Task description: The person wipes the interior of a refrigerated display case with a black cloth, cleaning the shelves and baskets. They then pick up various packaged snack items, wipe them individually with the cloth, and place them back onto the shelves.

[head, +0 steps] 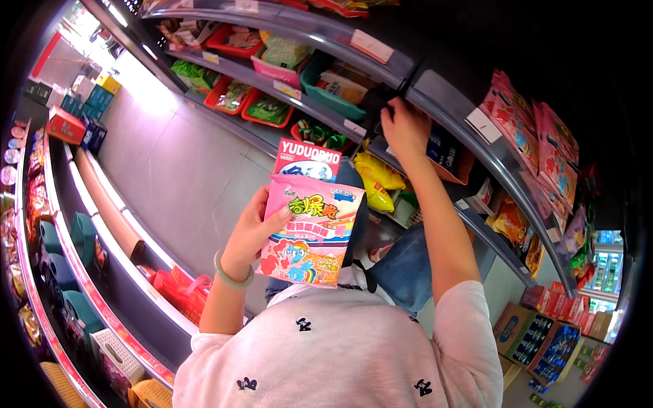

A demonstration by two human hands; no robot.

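My left hand (248,227) grips a pink snack bag (311,234) with cartoon ponies and printed writing. Behind its top edge stands a red and white snack packet (308,159), its lower part hidden by the bag; it seems held in the same grasp. My right hand (406,127) reaches into the shelf on the right, beside a dark, unclear item (376,104). Its fingertips are partly lost in shadow, so whether it grasps anything is unclear. Just below that wrist lie yellow snack bags (378,178), and a dark blue package (443,150) is to the right.
Curved shelf edges (326,38) run above the right arm. Red bins (228,94) and a teal basket (331,84) hold packets. Pink bags (553,143) sit far right. Another shelf unit (109,245) stands left across the tiled floor (204,148). Open cartons (541,341) are lower right.
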